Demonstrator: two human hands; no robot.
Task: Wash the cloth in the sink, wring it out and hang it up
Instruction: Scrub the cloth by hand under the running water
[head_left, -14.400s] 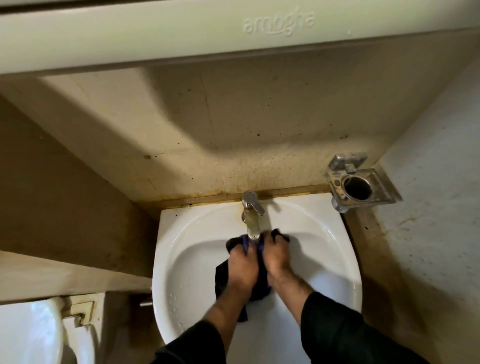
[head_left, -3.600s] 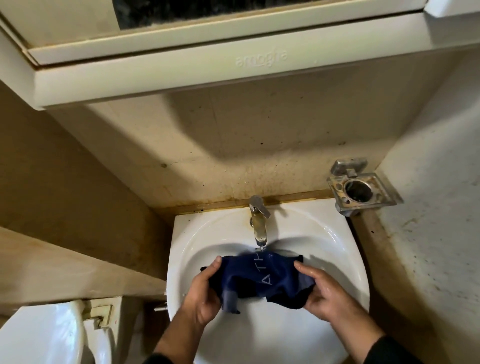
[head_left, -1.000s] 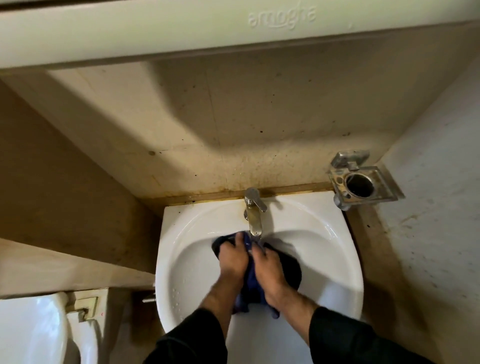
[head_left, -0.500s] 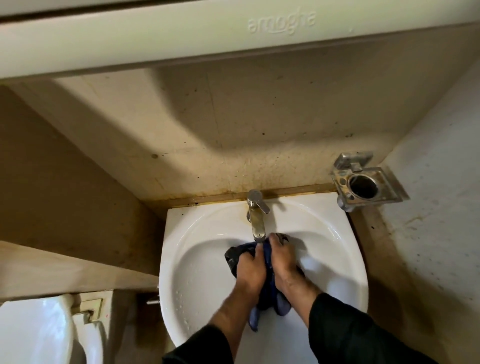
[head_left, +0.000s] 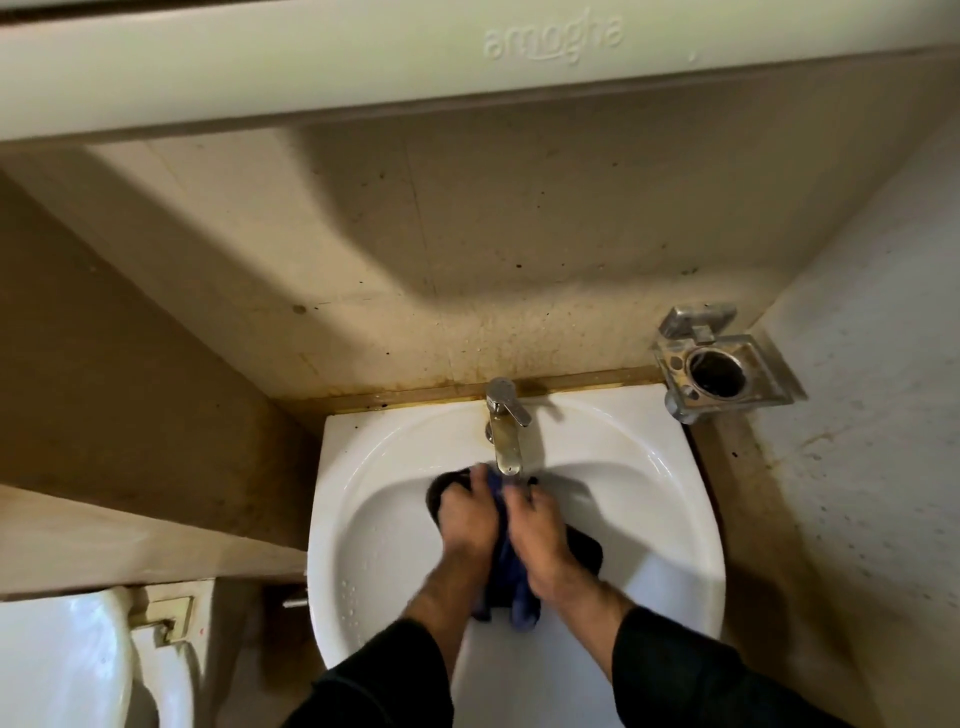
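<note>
A dark blue cloth is bunched between both my hands over the bowl of the white sink, right under the spout of the metal tap. My left hand grips the cloth's left part, knuckles up. My right hand grips the right part, pressed close against the left hand. A blue end of the cloth hangs down between my wrists, and dark folds stick out at the left and right of my hands. Whether water runs from the tap I cannot tell.
A metal holder with a round hole is fixed to the wall at the sink's right rear. A cabinet ledge overhangs above. A white toilet stands at lower left, beside a beige ledge.
Both hands have slid slightly left and toward me with the bunched cloth, still rubbing it under the tap. More dark cloth now shows at the right of my right hand.
</note>
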